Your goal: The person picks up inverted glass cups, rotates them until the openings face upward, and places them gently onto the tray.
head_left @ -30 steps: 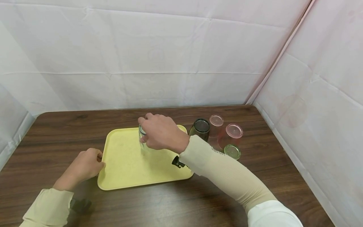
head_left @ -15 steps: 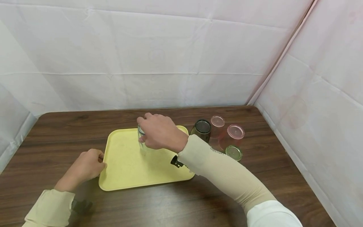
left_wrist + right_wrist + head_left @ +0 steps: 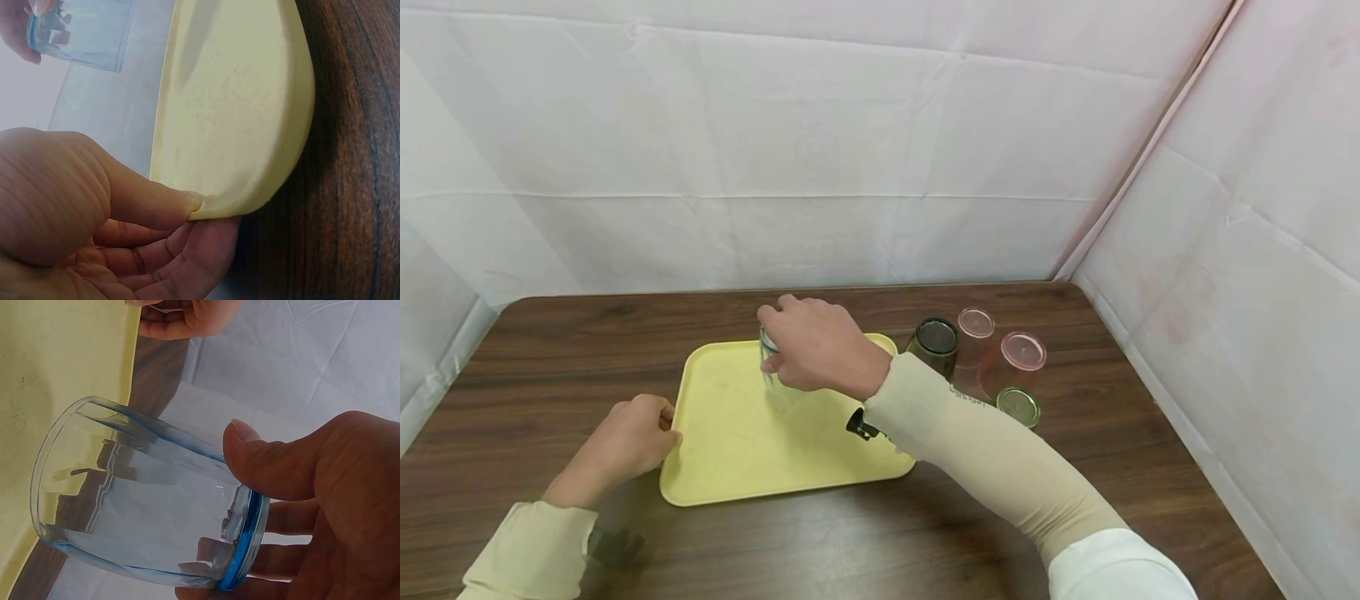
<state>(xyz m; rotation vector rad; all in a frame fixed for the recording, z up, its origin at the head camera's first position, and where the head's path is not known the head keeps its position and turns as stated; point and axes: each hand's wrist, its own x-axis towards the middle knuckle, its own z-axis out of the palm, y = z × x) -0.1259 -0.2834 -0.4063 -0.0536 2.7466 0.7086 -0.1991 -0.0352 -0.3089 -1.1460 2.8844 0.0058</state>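
Note:
My left hand [image 3: 628,442] pinches the left edge of a yellow tray [image 3: 730,450] on the table. Up close in the left wrist view, the thumb lies on top of the rim and the fingers are curled beneath it. Over the back half of the tray, my right hand [image 3: 827,346] grips a clear drinking glass [image 3: 162,494] from above. That glass is upside down: its thick blue-tinted base is in the hand, and its mouth faces the tray, close over it. In the head view the hand covers most of the glass.
Right of the tray several upturned glasses stand together: a dark one [image 3: 937,337], two pink ones, at the back [image 3: 976,323] and front [image 3: 1023,352], and a green one [image 3: 1018,406], partly behind the right sleeve. White sheeting [image 3: 820,167] surrounds the wooden table [image 3: 760,542].
My right hand has shifted slightly left with the glass over the tray. The left hand keeps its pinch on the tray's edge.

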